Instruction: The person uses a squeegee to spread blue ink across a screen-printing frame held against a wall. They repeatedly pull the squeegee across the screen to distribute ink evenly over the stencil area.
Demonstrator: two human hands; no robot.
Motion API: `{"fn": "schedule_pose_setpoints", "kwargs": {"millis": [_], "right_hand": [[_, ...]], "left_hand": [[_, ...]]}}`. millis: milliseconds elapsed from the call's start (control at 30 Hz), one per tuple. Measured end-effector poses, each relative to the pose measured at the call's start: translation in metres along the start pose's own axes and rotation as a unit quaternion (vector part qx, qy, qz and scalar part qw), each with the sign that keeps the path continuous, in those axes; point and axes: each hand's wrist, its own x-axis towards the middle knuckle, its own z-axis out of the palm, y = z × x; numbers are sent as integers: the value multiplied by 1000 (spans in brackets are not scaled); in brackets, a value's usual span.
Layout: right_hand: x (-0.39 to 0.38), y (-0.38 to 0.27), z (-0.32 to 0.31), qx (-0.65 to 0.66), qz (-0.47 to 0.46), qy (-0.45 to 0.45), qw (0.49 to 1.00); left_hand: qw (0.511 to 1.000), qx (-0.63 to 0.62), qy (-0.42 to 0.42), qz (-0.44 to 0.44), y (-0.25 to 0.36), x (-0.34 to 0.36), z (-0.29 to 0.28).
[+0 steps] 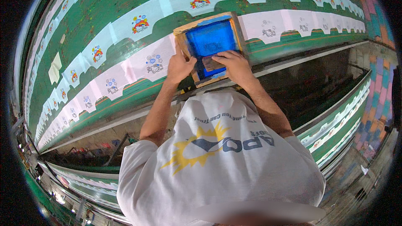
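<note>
A wooden screen printing frame [205, 22] lies across the row of pale pink cut fabric pieces nearest me. Wet blue ink [209, 37] covers much of its mesh, and a faint motif shows through. My left hand [180, 67] grips the frame's left side, index finger along the wood and thumb toward the inner edge. Inside the frame, near its front edge, my right hand [237, 65] is closed on a squeegee [212, 64] with a brown, ink-stained grip. The squeegee's blade is hidden. Left of the frame, a pink piece [154, 65] carries outlined cartoon figures with blue spots.
The long green table [167, 21] bears a farther row of pale blue pieces [199, 2] with multicoloured rainbow prints. A metal rail [301, 58] edges the table. Another green printing table [339, 129] with pieces stands behind at right. Coloured floor tiles [379, 83] lie at far right.
</note>
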Motion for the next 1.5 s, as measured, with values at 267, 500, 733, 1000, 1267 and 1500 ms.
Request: {"fn": "schedule_pose_setpoints", "kwargs": {"millis": [267,500,733,1000,1267,1500], "right_hand": [[-38,87,-57,-14,-43,53,998],[-71,197,-108,-38,-40,63,997],[-74,233,-119,-18,-31,42,998],[-70,234,-133,-30,-38,-31,998],[28,257,-151,1,-37,-16,999],[24,254,-140,-7,-19,-9,1000]], "left_hand": [[998,5,53,39,82,9,66],[998,-24,47,39,163,53,158],[993,-113,-10,-28,190,72,178],[994,-107,3,-9,175,78,186],[996,-74,10,50,164,82,188],[998,-55,-6,36,171,81,183]]}}
